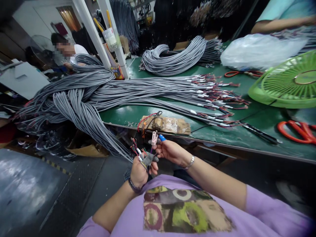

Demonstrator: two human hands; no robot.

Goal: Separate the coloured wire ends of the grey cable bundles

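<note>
My left hand (140,171), with grey coverings on some fingers, is closed round the ends of several grey cables. Thin coloured wires (134,148) fan out above its fingers, beside a white sleeve on one cable. Close by on the right, my right hand (172,153) pinches a small pale pink two-pronged piece (154,138), whose exact kind I cannot make out. A blue covering (162,137) wraps a fingertip of that hand. Just beyond both hands, a worn wooden block (170,125) with red and black wires lies at the table's edge.
Bundled grey cables (138,87) stretch across the green table (120,115), some hanging over its edge. A black-handled cutter (259,132), orange-handled scissors (296,131) and a green fan (286,82) are at right. Behind lie a coiled bundle (175,57) and a plastic bag (259,52). Two other people sit across.
</note>
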